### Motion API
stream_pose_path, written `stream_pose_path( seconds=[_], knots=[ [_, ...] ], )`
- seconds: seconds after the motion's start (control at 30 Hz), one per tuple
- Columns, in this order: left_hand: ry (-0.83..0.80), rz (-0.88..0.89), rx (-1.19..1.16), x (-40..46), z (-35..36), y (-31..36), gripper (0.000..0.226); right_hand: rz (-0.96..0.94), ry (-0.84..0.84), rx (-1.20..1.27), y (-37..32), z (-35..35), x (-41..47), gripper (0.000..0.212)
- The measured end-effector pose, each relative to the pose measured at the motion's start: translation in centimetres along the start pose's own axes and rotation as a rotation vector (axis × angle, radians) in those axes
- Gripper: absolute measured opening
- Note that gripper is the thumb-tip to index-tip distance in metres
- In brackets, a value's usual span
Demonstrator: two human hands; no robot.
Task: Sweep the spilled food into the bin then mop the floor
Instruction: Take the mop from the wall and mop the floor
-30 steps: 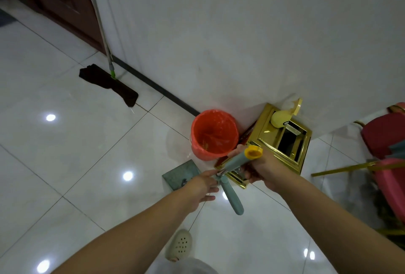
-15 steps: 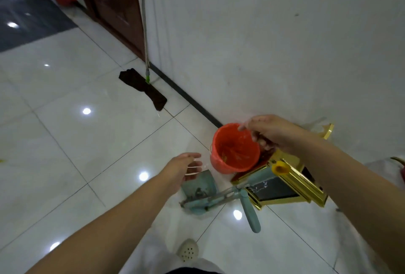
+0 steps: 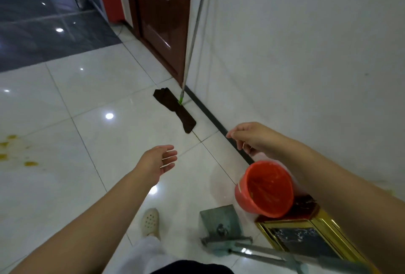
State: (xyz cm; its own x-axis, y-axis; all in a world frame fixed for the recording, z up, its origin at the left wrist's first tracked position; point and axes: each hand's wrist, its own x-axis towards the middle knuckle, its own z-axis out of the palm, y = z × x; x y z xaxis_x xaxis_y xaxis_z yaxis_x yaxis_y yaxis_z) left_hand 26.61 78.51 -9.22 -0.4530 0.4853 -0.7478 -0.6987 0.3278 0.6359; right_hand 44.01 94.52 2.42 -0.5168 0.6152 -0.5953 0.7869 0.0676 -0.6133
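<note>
Both hands have left the dustpan set since the earlier frames, and the view has swung up toward the mop. Dustpan and brush (image 3: 221, 225) now lie on the floor at about 5 o'clock from the left hand (image 3: 156, 160), beside the orange bin (image 3: 264, 188) and a gold-framed stand (image 3: 306, 234).

Left hand: grip wide, fingers spread, palm turned inward, holding nothing. Right hand (image 3: 252, 137): grip loosely curled, fingers drooping, also holding nothing, hovering above the black skirting strip.

Mop (image 3: 175, 107): dark flat head on the white tiled floor (image 3: 65, 186), close to the wall (image 3: 306, 54). Its shaft (image 3: 195, 30) rises steeply and leans against the wall corner next to the brown door (image 3: 157, 21). From the left hand the shaft's lower end lies at roughly 12 o'clock; from the right hand, at about 10 o'clock. Long axis runs near vertical in the view, tilting slightly toward 1 o'clock.

Yellow spill marks (image 3: 13, 148) remain on the tiles at 9 o'clock from the left hand, well apart from the mop.

Judgement: sweeping appears finished and mopping is due. Neither hand is yet at the shaft, and which is nearer cannot be told from this view; the grasp will need to close around an upright pole.
</note>
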Motion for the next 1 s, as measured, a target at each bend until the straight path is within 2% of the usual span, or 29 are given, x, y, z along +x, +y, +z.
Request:
stream_pose_path(
  seconds=[0.2,0.4,0.7,1.0],
  knots=[
    [0.056,0.021,-0.028,5.3,-6.0,9.2,0.018,0.006,0.008,0.148,-8.8,4.4,8.7,0.015],
    [0.096,-0.008,-0.052,10.3,-7.5,14.3,0.015,0.053,0.108,0.24,-12.8,4.3,14.4,0.018],
    [0.103,-0.095,-0.075,17.4,-3.2,18.8,0.013,0.111,0.12,0.221,-14.9,-0.9,23.5,0.023],
    [0.176,-0.022,-0.169,26.8,6.2,28.8,0.013,0.091,0.094,0.252,-19.4,-10.9,35.6,0.022]
  ],
)
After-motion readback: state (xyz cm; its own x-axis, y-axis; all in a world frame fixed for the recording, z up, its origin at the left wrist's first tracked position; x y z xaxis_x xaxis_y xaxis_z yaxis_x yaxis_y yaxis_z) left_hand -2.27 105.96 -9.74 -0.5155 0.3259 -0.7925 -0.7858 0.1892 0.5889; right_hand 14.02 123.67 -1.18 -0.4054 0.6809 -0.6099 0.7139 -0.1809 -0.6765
